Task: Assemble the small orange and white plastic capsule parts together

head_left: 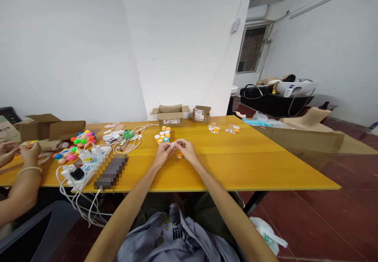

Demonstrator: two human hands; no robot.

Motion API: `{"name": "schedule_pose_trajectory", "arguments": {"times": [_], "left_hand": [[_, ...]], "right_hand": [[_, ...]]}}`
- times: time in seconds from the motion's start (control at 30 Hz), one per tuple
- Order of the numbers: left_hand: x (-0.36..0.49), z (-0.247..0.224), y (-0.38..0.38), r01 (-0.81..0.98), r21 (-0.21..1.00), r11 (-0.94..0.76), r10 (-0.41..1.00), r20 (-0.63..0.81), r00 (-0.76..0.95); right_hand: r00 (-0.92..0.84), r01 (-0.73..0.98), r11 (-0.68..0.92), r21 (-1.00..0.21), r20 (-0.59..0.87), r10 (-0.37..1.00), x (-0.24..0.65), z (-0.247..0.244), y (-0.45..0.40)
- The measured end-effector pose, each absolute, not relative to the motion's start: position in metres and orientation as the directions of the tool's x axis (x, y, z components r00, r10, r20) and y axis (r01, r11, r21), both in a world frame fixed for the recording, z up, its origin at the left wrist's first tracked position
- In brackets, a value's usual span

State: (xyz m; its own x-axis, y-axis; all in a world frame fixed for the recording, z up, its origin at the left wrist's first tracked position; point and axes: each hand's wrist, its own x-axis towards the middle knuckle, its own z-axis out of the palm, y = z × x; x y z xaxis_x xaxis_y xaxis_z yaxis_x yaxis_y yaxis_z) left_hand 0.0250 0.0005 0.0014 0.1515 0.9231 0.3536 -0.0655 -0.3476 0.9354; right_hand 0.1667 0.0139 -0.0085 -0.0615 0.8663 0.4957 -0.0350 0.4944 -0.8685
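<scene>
Jars (pixel 162 137) clustered beyond left hand (pixel 163 153); orange jar (pixel 179 155) near right hand (pixel 186 149); both pinch small white piece (pixel 172 144), apparently.

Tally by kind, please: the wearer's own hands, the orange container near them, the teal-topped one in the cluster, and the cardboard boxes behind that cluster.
Left hand and right hand: 2
Orange container: 1
Teal-topped container: 1
Cardboard boxes: 2
Total: 6
</scene>
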Motion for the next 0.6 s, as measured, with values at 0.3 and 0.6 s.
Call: {"name": "schedule_pose_trajectory", "arguments": {"times": [0.3,0.6], "left_hand": [[0.0263,0.0050,-0.0036,-0.057,0.929,-0.366,0.917,0.370,0.152],[0.0252,0.0050,-0.0035,-0.073,0.928,-0.365,0.919,0.372,0.132]], "right_hand": [[-0.055,-0.013,0.522,-0.853,0.522,0.851,0.1692,-0.0057,0.0118],[-0.029,0.081,0.576,-0.813,0.576,0.817,0.1688,-0.0015,0.0069]]}}
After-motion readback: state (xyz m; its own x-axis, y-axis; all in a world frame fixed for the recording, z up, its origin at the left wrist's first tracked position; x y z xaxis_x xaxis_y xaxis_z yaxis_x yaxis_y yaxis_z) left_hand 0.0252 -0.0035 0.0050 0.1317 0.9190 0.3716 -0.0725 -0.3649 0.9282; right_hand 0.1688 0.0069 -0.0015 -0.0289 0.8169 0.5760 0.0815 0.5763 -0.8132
